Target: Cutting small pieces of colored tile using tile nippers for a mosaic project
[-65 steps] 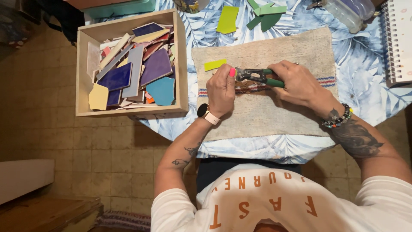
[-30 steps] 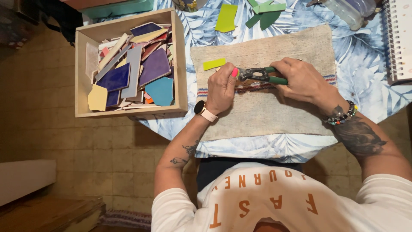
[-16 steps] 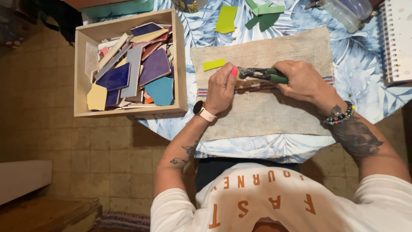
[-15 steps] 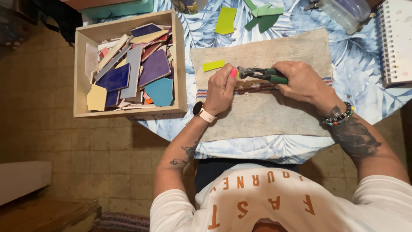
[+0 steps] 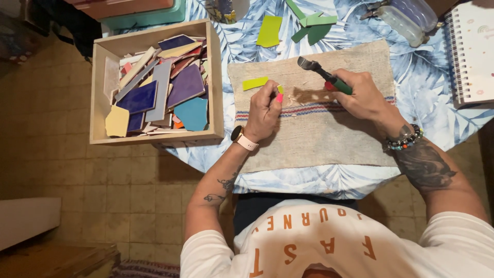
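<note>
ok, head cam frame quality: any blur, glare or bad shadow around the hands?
Head view: sharp and evenly lit over the burlap mat, no glare. The left hand pinching a small lime tile chip is crisp; the right hand and green-handled nippers show slight motion softness. Soft shadow beneath the tool; the floor at left is dimmer. Mild wide-angle bending at the edges.

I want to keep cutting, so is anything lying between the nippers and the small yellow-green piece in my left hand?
Nothing visible. Only bare burlap mat separates the nippers from the small piece pinched in the left hand.
</note>
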